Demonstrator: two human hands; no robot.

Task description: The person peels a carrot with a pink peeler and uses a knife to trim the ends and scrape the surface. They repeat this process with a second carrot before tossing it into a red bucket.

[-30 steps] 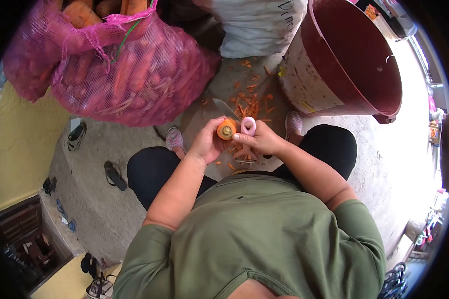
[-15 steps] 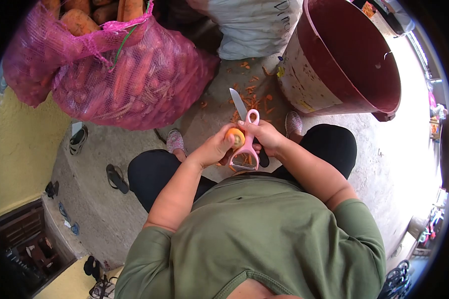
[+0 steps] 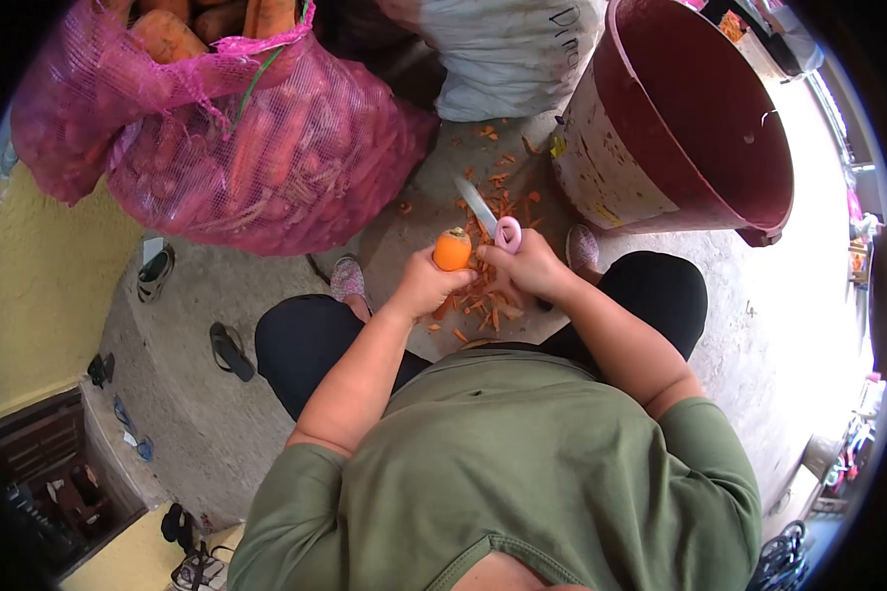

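Note:
An orange carrot (image 3: 452, 252), its stem end up and brownish, is gripped in my left hand (image 3: 426, 286) with the fingers wrapped round it. My right hand (image 3: 534, 266), closed just beside it, grips both a pink peeler (image 3: 516, 236) and a knife (image 3: 475, 203). The peeler's looped handle sticks up from the fist, while its blade end is mostly hidden or blurred below. The knife's blade points forward and left, away from me; its handle is hidden in the hand. Carrot peelings (image 3: 490, 307) lie scattered on the floor beneath both hands.
A pink mesh sack (image 3: 276, 158) full of carrots stands at front left. Beside it are a white sack (image 3: 503, 59) and a large dark-red bucket (image 3: 611, 148) at front right. Sandals (image 3: 231, 353) lie on the concrete floor at left.
The carrot has turned upright and moved slightly forward. My right hand has drawn apart from the left, turning the peeler so its blade end no longer shows clearly.

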